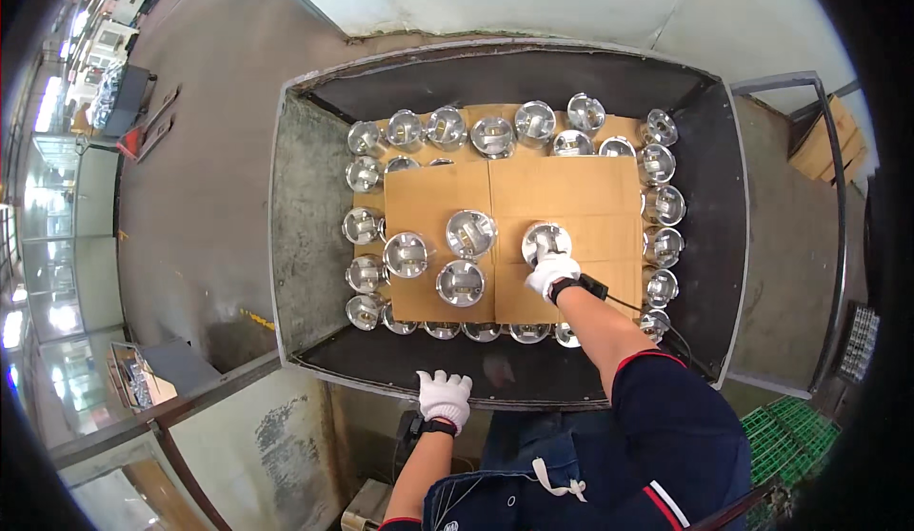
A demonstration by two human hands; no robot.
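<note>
My right hand [554,271], in a white glove, reaches across the bin with its fingers down in the hollow of a shiny metal piston [562,237], gripping it. That piston is over the right part of a cardboard sheet [571,188]; whether it touches the sheet I cannot tell. Three more pistons stand on the sheet's left part: one [471,234] at the back, another [407,255] at the left and a third [461,284] in front. My left hand [445,400], gloved too, lies at the near rim of the bin, fingers outstretched and holding nothing.
A large dark-walled bin [719,245] surrounds everything, its high walls on all sides. More pistons [493,137] form a lower layer around the sheet, partly covered by it. A metal rail [838,217] stands to the right, and green crates [790,436] lie at the lower right.
</note>
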